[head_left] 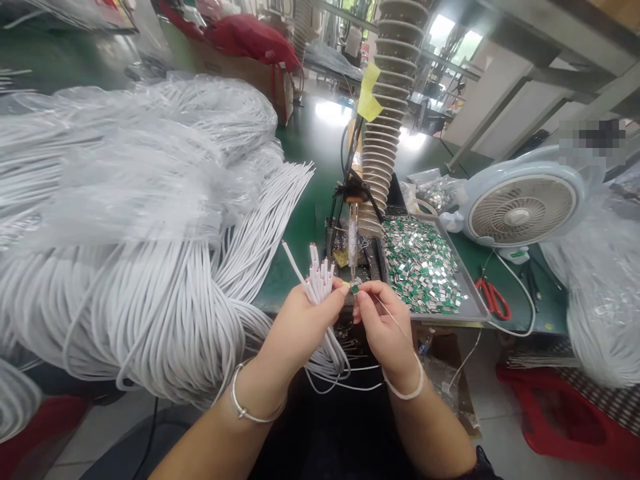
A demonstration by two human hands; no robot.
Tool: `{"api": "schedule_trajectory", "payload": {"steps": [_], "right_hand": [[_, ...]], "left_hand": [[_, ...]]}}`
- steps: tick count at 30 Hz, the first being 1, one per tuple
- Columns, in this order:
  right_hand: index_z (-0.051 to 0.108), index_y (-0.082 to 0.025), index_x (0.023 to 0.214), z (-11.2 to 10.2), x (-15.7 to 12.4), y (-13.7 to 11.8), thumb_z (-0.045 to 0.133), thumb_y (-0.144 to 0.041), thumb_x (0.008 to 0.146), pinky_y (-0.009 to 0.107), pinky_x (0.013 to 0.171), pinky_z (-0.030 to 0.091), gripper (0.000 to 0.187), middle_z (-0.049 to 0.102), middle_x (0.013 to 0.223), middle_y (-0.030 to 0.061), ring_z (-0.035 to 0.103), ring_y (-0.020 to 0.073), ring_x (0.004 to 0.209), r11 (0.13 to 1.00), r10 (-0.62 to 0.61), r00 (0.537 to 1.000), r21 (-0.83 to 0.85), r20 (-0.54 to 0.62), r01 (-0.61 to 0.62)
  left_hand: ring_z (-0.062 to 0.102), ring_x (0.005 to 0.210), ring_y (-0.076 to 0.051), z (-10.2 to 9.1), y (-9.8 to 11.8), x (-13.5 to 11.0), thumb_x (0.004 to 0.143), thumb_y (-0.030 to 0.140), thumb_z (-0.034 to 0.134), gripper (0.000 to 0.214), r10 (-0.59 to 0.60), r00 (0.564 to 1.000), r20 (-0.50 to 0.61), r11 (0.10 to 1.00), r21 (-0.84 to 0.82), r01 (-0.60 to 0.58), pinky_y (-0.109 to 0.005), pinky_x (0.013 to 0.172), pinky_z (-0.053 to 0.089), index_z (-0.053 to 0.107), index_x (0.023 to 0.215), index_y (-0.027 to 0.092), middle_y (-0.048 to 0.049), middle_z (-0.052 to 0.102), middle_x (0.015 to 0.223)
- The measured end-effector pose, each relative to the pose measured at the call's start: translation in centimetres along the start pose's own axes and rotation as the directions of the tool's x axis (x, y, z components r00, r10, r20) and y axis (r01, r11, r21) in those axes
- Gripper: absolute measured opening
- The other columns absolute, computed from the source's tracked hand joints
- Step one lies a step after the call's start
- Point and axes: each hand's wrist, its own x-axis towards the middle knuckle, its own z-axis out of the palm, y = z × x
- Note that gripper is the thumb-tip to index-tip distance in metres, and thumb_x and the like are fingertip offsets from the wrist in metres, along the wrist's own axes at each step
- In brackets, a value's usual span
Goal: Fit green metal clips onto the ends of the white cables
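My left hand (311, 317) is closed around a bunch of white cables (320, 279), their cut ends pointing up with reddish wire tips. Between the fingertips of both hands sits a small green circuit board (355, 289), right below the tip of an upright soldering iron (353, 233). My right hand (385, 320) pinches at the board, and a thin strand of solder wire (393, 317) runs back over its fingers. Which fingers bear the board is partly hidden. The lower part of the cable bunch hangs in loops beneath my left hand.
A metal tray (475, 303) of small green-and-silver boards stands right of the iron, with red-handled cutters (493, 299) and a fan (520, 207) beyond. A ribbed duct (387, 113) rises behind the iron. Large heaps of white cable (165, 300) cover the left side.
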Motion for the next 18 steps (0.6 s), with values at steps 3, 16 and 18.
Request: {"api": "schedule_trajectory", "payload": {"steps": [3,16,18], "right_hand": [[0.055,-0.019,0.080,0.10,0.20,-0.10,0.052,-0.023,0.081,0.020,0.046,0.047,0.006,0.052,0.057,-0.0047,0.052,0.0080,0.048,1.000,0.006,1.000,0.023,-0.011,-0.006],[0.055,-0.019,0.079,0.08,0.48,-0.54,0.052,-0.022,0.081,0.019,0.045,0.048,0.005,0.052,0.057,-0.0051,0.052,0.0073,0.047,1.000,-0.001,1.000,0.028,-0.007,0.001],[0.055,-0.019,0.079,0.08,0.45,-0.55,0.052,-0.022,0.081,0.019,0.045,0.048,0.005,0.051,0.056,-0.0052,0.052,0.0074,0.047,1.000,-0.008,1.000,0.019,-0.003,0.008]], "left_hand": [[0.035,0.046,-0.008,0.07,0.09,0.13,0.077,0.034,0.060,0.018,0.002,1.000,-0.011,1.000,-0.021,-0.003,-0.021,0.046,0.029,0.059,0.076,0.016,0.0067,0.041,0.049],[0.035,0.049,-0.009,0.08,0.33,0.05,0.079,0.032,0.057,0.015,0.043,0.999,-0.016,0.999,0.012,-0.042,-0.021,0.047,0.029,0.060,0.077,0.017,0.0060,0.040,0.051],[0.036,0.049,-0.009,0.13,0.42,0.00,0.078,0.032,0.058,0.015,0.035,0.999,-0.023,0.999,0.002,-0.035,-0.021,0.047,0.029,0.060,0.076,0.017,0.0059,0.040,0.051]]}}
